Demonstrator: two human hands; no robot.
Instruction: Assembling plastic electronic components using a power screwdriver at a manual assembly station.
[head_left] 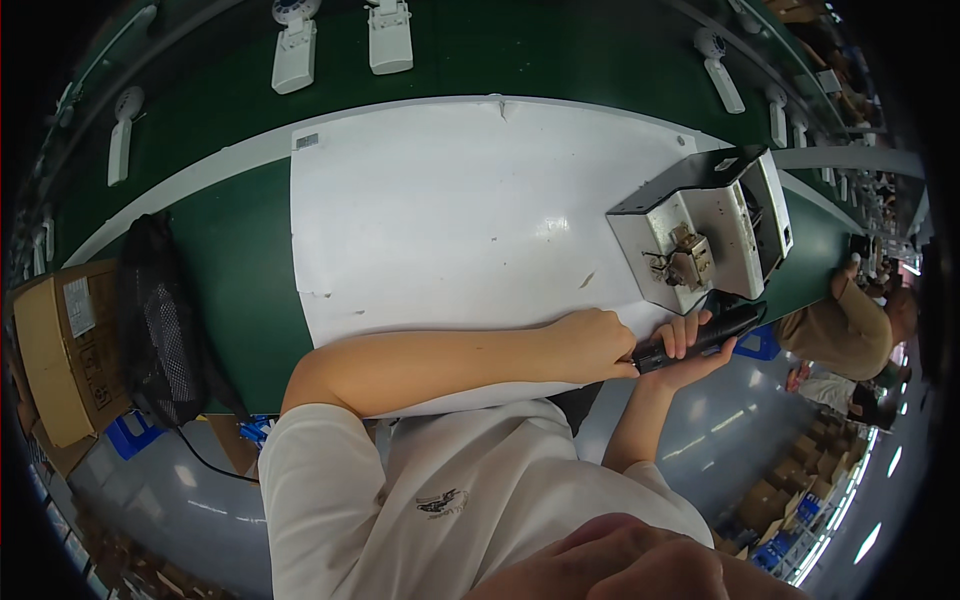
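Observation:
A long black handheld device (700, 338), slim at one end and broader at the other, is held above the front right edge of the table. My right hand (690, 360) is wrapped around its middle, with the fingers over the top. At its lower left end, my left hand (598, 338) is closed, its fingertips against the device; whether it pinches a small part is hidden. Just beyond my right hand stands a black and white metal fixture (708, 235) with a small metal mechanism (690, 258) mounted on it.
A white sheet (430, 230) covers the green table (235, 270). Across the far side, white handheld devices (390, 38) lie on a green belt (200, 80). At left are a black mesh bag (165, 330) and a cardboard box (65, 360). Another person (840, 325) sits at right.

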